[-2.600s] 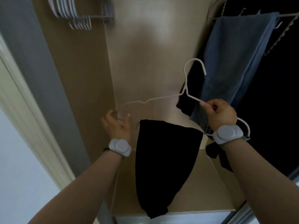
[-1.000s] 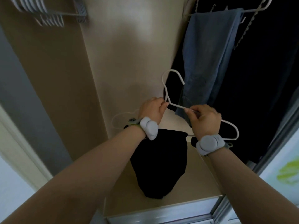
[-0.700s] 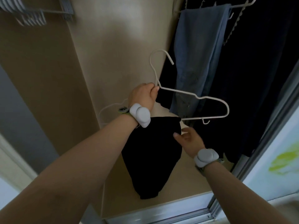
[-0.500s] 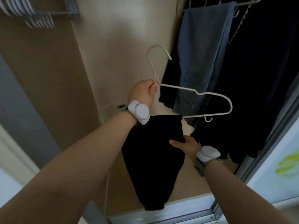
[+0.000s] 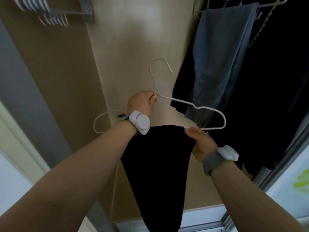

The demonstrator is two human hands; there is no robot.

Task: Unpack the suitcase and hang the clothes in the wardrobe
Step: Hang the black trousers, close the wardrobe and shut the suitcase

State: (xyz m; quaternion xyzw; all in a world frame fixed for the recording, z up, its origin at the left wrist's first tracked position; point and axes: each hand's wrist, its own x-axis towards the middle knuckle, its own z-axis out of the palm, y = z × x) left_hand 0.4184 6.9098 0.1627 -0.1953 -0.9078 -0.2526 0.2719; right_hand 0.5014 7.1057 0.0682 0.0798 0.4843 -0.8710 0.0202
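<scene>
A white wire hanger (image 5: 192, 104) is held up inside the wardrobe, its hook pointing upward. My left hand (image 5: 142, 102) grips it at the neck, just below the hook. A black garment (image 5: 158, 168) is draped over the hanger's lower bar and hangs down between my forearms. My right hand (image 5: 199, 143) grips the top right edge of that garment at the bar. The left end of the hanger loops out behind my left wrist.
Blue jeans (image 5: 220, 56) and dark clothes (image 5: 275, 81) hang on the right side of the wardrobe. Several empty white hangers (image 5: 50, 12) hang at the top left. The beige back panel (image 5: 133, 39) lies ahead, the sliding door track (image 5: 225, 221) at the bottom right.
My left hand moved from the hanger's left end to its neck. My right hand let go of the hanger's shoulder, dropped, and took hold of the black garment's top edge.
</scene>
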